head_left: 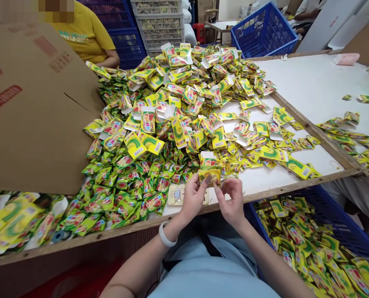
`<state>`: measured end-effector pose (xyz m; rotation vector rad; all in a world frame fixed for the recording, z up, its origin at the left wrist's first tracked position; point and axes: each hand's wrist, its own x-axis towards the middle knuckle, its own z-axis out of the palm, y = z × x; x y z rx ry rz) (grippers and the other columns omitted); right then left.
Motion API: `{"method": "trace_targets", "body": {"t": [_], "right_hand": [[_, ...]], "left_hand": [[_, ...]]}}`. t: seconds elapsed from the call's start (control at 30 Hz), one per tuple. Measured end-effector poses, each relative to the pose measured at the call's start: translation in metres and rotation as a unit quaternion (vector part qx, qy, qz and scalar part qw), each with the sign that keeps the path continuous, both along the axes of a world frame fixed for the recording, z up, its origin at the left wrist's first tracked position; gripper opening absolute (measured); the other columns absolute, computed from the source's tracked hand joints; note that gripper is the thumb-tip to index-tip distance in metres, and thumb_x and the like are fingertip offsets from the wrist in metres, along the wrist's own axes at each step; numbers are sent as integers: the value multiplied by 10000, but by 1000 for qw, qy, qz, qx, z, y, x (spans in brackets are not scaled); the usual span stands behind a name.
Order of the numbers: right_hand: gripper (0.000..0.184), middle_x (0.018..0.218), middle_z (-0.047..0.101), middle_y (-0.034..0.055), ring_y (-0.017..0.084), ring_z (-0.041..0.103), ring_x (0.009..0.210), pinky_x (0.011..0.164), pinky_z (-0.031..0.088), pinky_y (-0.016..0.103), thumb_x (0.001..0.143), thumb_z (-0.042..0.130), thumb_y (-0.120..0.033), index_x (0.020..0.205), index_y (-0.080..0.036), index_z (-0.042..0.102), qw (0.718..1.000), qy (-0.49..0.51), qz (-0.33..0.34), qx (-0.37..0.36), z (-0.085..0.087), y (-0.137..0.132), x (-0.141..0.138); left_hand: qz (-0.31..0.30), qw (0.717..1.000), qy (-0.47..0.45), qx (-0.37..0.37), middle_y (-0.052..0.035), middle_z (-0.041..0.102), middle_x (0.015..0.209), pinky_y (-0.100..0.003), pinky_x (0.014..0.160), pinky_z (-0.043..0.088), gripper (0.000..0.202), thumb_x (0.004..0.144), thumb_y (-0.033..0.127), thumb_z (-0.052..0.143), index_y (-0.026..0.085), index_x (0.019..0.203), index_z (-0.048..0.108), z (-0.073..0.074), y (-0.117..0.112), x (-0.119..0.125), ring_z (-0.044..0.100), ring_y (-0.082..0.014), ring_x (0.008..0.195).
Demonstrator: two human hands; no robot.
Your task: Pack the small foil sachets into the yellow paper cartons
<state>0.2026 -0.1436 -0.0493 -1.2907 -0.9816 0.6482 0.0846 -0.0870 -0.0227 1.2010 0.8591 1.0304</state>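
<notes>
My left hand (pixel 194 198) grips a small yellow sweet packet (pixel 209 175) between thumb and fingers. At the packet's right edge, my right hand (pixel 232 202) pinches it with the thumb and forefinger; the other fingers are curled. Just behind the packet shows a small yellow and red carton (pixel 208 159) with a white flap up; I cannot tell whether it is held too. Under my left hand lies a flat tin or card with cartoon figures (pixel 175 194), partly hidden. Green sweet packets (pixel 131 190) heap up to the left, with yellow cartons (pixel 179 130) piled beyond them.
A large cardboard box (pixel 44 136) stands at the left. A blue crate (pixel 336 211) full of yellow packets sits below the table's wooden edge (pixel 283 192) on the right. Another blue crate (pixel 263 33) tilts behind the table. A person in a yellow shirt (pixel 88 37) sits across.
</notes>
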Motion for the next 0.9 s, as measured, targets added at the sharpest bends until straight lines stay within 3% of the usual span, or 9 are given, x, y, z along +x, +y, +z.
{"method": "trace_targets", "body": {"t": [0.1,0.2,0.3,0.37,0.47,0.6,0.7,0.8,0.9], "right_hand": [[613,1289,578,109,209,637,1072,730,596,282,799,746,-361,1320,-272,436,997,5,72,-25,-3,-27,11],[348,1135,710,61,200,701,1009,837,606,307,870,677,-281,1212,-257,618,990,29,139,-20,-11,-49,20],[157,928,768,25,179,741,768,716,629,290,854,697,-250,1008,-237,725,997,36,63,-3,-18,-59,35],[156,869,771,32,169,725,640,613,621,279,822,737,-266,967,-211,728,999,47,-17,-13,-17,-57,51],[195,736,734,11,133,649,482,461,560,249,798,767,-321,904,-178,686,989,115,-93,-26,-10,-46,74],[275,683,643,-47,76,557,400,343,448,188,756,801,-366,863,-177,632,971,228,-75,-13,-4,-25,82],[299,709,620,-51,72,554,400,318,420,185,742,809,-381,862,-176,627,965,255,-56,-19,-1,-15,80],[273,724,623,-46,79,563,419,349,453,206,763,790,-378,848,-183,619,970,237,-52,-4,8,-10,80],[215,762,635,-32,67,532,419,368,465,219,800,763,-338,838,-188,614,981,182,-46,40,26,-5,78]], "left_hand": [[-44,995,65,68,-71,657,951,-340,870,486,282,863,465,659,186,904,664,-8,-20,-5,606,-211,934],[-100,984,99,112,-76,603,961,-320,848,481,282,889,451,629,174,875,679,-16,-36,-6,578,-205,949],[-139,961,159,181,-99,604,1000,-313,782,499,394,954,500,487,172,1115,633,-14,-26,-5,586,-204,911],[-88,925,270,252,-147,611,1098,-363,849,498,524,956,551,434,141,1267,534,-7,-2,-3,589,-246,994],[45,818,509,264,-230,591,1205,-442,937,464,678,898,628,489,79,1295,486,5,38,5,551,-348,1149],[10,736,640,220,-231,648,1110,-387,850,490,759,828,552,659,48,1341,416,7,60,21,619,-349,1072],[-23,770,593,234,-187,653,1107,-368,834,487,618,831,387,695,100,1304,419,3,56,24,631,-307,1041],[-51,851,467,236,-122,622,1124,-350,857,478,331,805,209,642,165,1097,493,4,49,14,608,-245,1027],[-130,930,297,171,-68,604,1124,-317,845,481,333,763,140,576,190,1073,465,9,40,3,593,-186,978]]}}
